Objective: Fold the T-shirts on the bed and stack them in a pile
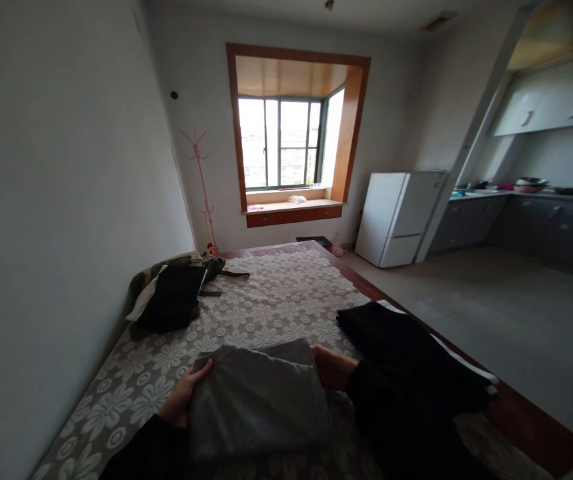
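A grey folded garment [261,407] lies in front of me at the near part of the bed; its exact kind does not show. My left hand [186,390] grips its left edge, thumb on top and fingers underneath. At the opposite edge, my right hand [333,367] holds the cloth from the side, its fingertips hidden behind the fabric. To the right lies a folded black garment [406,347] with a white stripe. Farther off by the wall, a dark folded garment [173,297] rests on an olive-green bundle [191,260] with straps.
The bed's flowered cover [261,307] spreads under everything, with a reddish wooden edge [541,413] on the right. The left wall [66,200] borders the bed. Beyond stand a pink coat rack [203,180], a bay window [286,147], a white fridge [391,213] and kitchen cabinets [551,230].
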### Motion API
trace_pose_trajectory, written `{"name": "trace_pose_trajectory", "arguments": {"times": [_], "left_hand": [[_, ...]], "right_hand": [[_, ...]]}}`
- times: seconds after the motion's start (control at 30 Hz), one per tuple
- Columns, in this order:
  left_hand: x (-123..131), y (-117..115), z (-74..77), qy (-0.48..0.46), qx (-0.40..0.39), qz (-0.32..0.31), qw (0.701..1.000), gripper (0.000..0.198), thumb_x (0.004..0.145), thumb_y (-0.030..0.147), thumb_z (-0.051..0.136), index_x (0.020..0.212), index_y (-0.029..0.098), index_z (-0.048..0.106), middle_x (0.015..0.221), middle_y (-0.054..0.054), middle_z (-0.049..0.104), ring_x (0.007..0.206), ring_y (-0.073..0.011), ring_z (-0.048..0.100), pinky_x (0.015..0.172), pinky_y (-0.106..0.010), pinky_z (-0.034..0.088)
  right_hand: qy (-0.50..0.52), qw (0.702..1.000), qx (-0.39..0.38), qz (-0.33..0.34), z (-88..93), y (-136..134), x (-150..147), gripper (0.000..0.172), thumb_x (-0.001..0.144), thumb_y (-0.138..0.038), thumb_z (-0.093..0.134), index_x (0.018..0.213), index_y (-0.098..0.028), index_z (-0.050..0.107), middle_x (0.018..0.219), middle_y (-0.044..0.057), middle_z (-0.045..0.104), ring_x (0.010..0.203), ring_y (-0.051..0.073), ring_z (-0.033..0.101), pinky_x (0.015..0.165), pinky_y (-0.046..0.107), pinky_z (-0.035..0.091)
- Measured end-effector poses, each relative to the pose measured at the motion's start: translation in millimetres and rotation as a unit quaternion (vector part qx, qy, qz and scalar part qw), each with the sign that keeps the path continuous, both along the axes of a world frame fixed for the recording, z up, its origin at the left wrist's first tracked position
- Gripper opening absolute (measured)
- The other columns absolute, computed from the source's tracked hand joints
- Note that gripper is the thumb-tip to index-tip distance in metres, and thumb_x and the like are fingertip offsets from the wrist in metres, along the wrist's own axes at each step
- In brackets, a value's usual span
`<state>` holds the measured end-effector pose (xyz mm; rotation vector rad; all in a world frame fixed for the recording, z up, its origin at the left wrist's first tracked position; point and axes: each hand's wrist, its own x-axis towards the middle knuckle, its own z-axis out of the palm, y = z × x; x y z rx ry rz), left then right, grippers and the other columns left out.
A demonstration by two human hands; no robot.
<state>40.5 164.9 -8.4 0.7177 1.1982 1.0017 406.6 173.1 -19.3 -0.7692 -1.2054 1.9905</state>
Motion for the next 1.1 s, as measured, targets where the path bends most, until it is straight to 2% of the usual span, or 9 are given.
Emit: {"name": "trace_pose_trajectory", "arguments": {"times": [0.17, 0.33, 0.47, 0.57, 0.67, 0.73, 0.83, 0.93, 1.1], "left_hand": [[2, -3, 3.6, 0.015, -0.015, 0.022, 1.0, 0.051, 0.062, 0.054, 0.088, 0.096, 0.021, 0.067, 0.088, -0.011, 0.075, 0.092, -0.032, 0.074, 0.079, -0.041, 0.06], [2, -2, 2.2, 0.018, -0.022, 0.031, 0.999, 0.053, 0.06, 0.051, 0.09, 0.097, 0.02, 0.066, 0.09, -0.011, 0.075, 0.095, -0.0311, 0.073, 0.081, -0.04, 0.059], [0, 2, 2.1, 0.052, -0.009, 0.034, 0.998, 0.052, 0.06, 0.051, 0.089, 0.096, 0.021, 0.067, 0.099, -0.013, 0.075, 0.106, -0.0331, 0.07, 0.087, -0.041, 0.057], [-1, 4, 3.5, 0.109, 0.038, 0.019, 0.993, 0.051, 0.059, 0.048, 0.09, 0.095, 0.021, 0.068, 0.108, -0.012, 0.074, 0.117, -0.034, 0.064, 0.097, -0.04, 0.053], [2, 0, 1.4, 0.117, 0.095, -0.029, 0.988, 0.061, 0.059, 0.038, 0.091, 0.111, 0.02, 0.066, 0.116, -0.01, 0.073, 0.115, -0.0308, 0.065, 0.102, -0.038, 0.049], [7, -3, -3.1, 0.091, 0.105, -0.021, 0.99, 0.073, 0.061, 0.034, 0.091, 0.125, 0.021, 0.059, 0.114, -0.01, 0.073, 0.107, -0.0278, 0.068, 0.098, -0.037, 0.051], [16, -2, -11.9, 0.054, 0.093, 0.05, 0.993, 0.081, 0.067, 0.032, 0.088, 0.136, 0.022, 0.047, 0.106, -0.009, 0.074, 0.097, -0.0242, 0.071, 0.091, -0.036, 0.053], [19, 5, -17.4, 0.027, 0.092, 0.098, 0.991, 0.08, 0.073, 0.034, 0.084, 0.14, 0.02, 0.042, 0.106, -0.009, 0.074, 0.102, -0.0231, 0.07, 0.094, -0.033, 0.052], [18, 8, -14.7, 0.007, 0.126, 0.06, 0.99, 0.104, 0.075, 0.037, 0.081, 0.156, 0.026, 0.016, 0.127, -0.011, 0.067, 0.115, -0.0252, 0.065, 0.099, -0.035, 0.05]], "right_hand": [[0.039, 0.998, -0.003, -0.046, -9.3, 4, -5, 0.131, 0.055, -0.033, 0.095, 0.158, -0.03, 0.013, 0.13, 0.012, 0.063, 0.108, 0.029, 0.068, 0.095, 0.044, 0.05], [-0.022, 1.0, 0.018, 0.001, -6.7, 1, 4, 0.142, 0.059, -0.024, 0.092, 0.158, -0.031, -0.009, 0.13, 0.012, 0.063, 0.109, 0.029, 0.067, 0.093, 0.043, 0.051], [-0.076, 0.995, 0.048, -0.033, 3.8, -3, -3, 0.131, 0.062, -0.015, 0.084, 0.159, -0.03, -0.002, 0.124, 0.008, 0.067, 0.105, 0.027, 0.068, 0.087, 0.039, 0.052], [-0.052, 0.993, 0.058, -0.088, 9.7, -3, -12, 0.121, 0.062, -0.012, 0.076, 0.158, -0.033, 0.005, 0.124, 0.006, 0.067, 0.102, 0.026, 0.069, 0.082, 0.036, 0.053], [-0.021, 0.983, 0.064, -0.171, 11.5, 1, -14, 0.117, 0.065, -0.015, 0.072, 0.157, -0.035, 0.003, 0.125, 0.005, 0.067, 0.098, 0.026, 0.069, 0.08, 0.037, 0.053], [-0.033, 0.974, 0.063, -0.213, 10.1, 6, -10, 0.111, 0.065, -0.019, 0.072, 0.155, -0.035, 0.009, 0.123, 0.005, 0.068, 0.094, 0.026, 0.07, 0.077, 0.037, 0.053], [-0.074, 0.97, 0.06, -0.224, 5.0, 14, -3, 0.104, 0.063, -0.02, 0.074, 0.151, -0.033, 0.021, 0.113, 0.004, 0.072, 0.083, 0.024, 0.07, 0.071, 0.035, 0.052], [-0.07, 0.97, 0.062, -0.226, -1.8, 19, 0, 0.103, 0.061, -0.02, 0.077, 0.148, -0.031, 0.023, 0.105, 0.003, 0.074, 0.079, 0.023, 0.07, 0.071, 0.034, 0.051], [-0.08, 0.962, 0.053, -0.255, -12.5, 24, 2, 0.099, 0.063, -0.025, 0.077, 0.146, -0.031, 0.024, 0.102, 0.003, 0.075, 0.072, 0.022, 0.069, 0.066, 0.034, 0.051]]}}
